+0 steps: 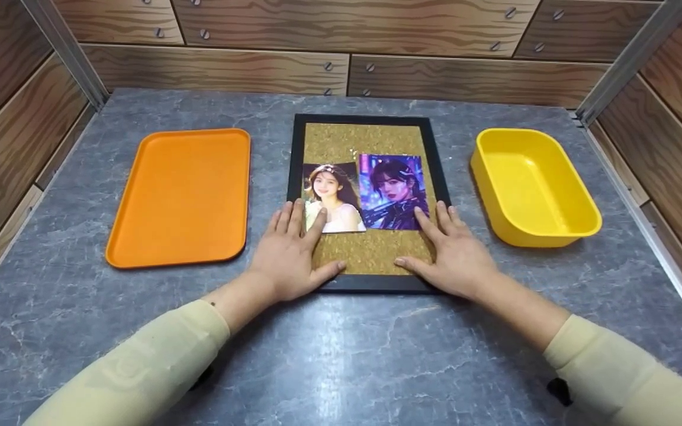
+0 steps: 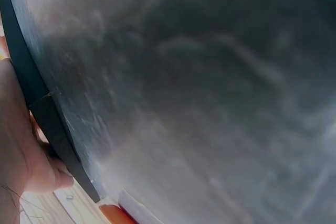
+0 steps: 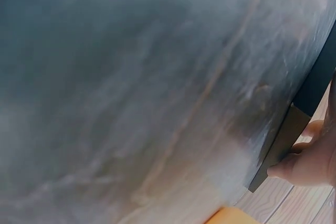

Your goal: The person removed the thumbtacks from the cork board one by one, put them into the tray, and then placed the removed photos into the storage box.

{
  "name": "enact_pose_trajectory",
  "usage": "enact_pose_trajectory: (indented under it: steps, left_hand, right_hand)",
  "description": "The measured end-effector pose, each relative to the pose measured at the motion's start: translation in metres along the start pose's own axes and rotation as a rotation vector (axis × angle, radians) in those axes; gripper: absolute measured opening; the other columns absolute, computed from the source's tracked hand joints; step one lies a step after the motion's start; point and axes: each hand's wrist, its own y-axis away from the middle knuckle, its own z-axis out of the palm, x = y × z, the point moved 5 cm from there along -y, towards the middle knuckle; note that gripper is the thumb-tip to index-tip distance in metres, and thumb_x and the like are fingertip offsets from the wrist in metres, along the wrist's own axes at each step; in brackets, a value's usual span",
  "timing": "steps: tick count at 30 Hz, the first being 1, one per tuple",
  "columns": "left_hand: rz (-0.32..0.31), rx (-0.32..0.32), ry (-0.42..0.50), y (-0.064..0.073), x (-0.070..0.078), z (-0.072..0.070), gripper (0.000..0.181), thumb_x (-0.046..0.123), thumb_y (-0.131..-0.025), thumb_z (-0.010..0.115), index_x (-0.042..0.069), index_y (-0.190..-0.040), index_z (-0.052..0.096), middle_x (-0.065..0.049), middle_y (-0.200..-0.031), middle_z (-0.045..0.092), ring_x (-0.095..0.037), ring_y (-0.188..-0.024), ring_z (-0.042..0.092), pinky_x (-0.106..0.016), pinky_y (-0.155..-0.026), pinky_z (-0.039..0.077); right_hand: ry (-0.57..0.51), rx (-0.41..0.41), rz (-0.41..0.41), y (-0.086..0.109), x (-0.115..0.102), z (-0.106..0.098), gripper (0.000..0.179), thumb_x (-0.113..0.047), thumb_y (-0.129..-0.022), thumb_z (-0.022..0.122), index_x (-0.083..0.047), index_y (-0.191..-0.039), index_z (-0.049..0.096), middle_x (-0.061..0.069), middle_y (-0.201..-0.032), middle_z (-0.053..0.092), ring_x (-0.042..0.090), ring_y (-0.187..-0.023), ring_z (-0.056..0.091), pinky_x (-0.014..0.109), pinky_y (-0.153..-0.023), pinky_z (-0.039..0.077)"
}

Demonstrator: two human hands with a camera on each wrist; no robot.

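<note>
From where I stand, the black-framed corkboard lies flat mid-table, its near edge square to the person. Two portrait prints sit side by side on the cork: a photo print and, set slightly higher, a purple illustrated print. The left hand rests on the near-left corner, the right hand on the near-right; on both, fingers lie straight, index and thumb apart from the rest. Each index fingertip reaches its nearer print's outer edge. Strips of marbled tabletop separate the frame from an orange tray and a yellow tub; a broader stretch runs on this side. A sleeve bears a faint mark, too pale to read.
</note>
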Motion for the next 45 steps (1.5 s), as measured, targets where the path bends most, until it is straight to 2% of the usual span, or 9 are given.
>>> enact_pose_trajectory:
  steps: [10,19,32,39,45]
  left_hand:
    - [0.009,0.013,0.000,0.006,0.004,-0.001,0.103,0.085,-0.098,0.025,0.013,-0.171,0.016,-0.035,-0.170,0.011,-0.052,-0.157,0.013,-0.059,-0.129,0.012]
    - [0.010,0.024,-0.002,0.010,0.006,0.001,0.103,0.085,-0.098,0.026,0.013,-0.171,0.017,-0.034,-0.170,0.012,-0.051,-0.157,0.014,-0.059,-0.129,0.013]
    - [0.017,0.027,0.003,0.016,0.010,0.001,0.102,0.084,-0.099,0.027,0.013,-0.171,0.018,-0.035,-0.169,0.013,-0.051,-0.157,0.015,-0.058,-0.129,0.013]
    - [0.016,0.023,0.010,0.016,0.010,-0.001,0.104,0.085,-0.098,0.027,0.012,-0.171,0.015,-0.036,-0.169,0.012,-0.051,-0.157,0.014,-0.058,-0.129,0.012]
    - [0.010,0.025,0.016,0.015,0.009,-0.001,0.106,0.086,-0.097,0.029,0.011,-0.171,0.014,-0.035,-0.169,0.014,-0.051,-0.157,0.016,-0.057,-0.129,0.014]
  right_hand:
    - [-0.003,-0.006,0.012,0.006,-0.001,0.001,0.112,-0.090,-0.091,0.044,-0.016,-0.171,0.017,0.028,-0.172,0.007,0.050,-0.158,0.009,0.066,-0.122,0.026]
    - [-0.014,0.017,-0.001,0.012,-0.004,0.001,0.110,-0.086,-0.092,0.050,-0.015,-0.171,0.020,0.030,-0.171,0.010,0.052,-0.157,0.012,0.065,-0.121,0.027]
    - [0.001,0.016,0.000,0.019,-0.004,0.003,0.111,-0.088,-0.091,0.046,-0.017,-0.171,0.019,0.031,-0.171,0.011,0.053,-0.156,0.014,0.066,-0.121,0.028]
    - [0.011,0.014,-0.007,0.018,-0.005,-0.001,0.112,-0.089,-0.091,0.045,-0.017,-0.171,0.017,0.032,-0.170,0.012,0.053,-0.156,0.014,0.064,-0.125,0.019]
    - [0.025,0.018,-0.005,0.017,-0.006,-0.005,0.113,-0.089,-0.089,0.049,-0.019,-0.172,0.016,0.033,-0.170,0.013,0.052,-0.156,0.017,0.069,-0.124,0.013]
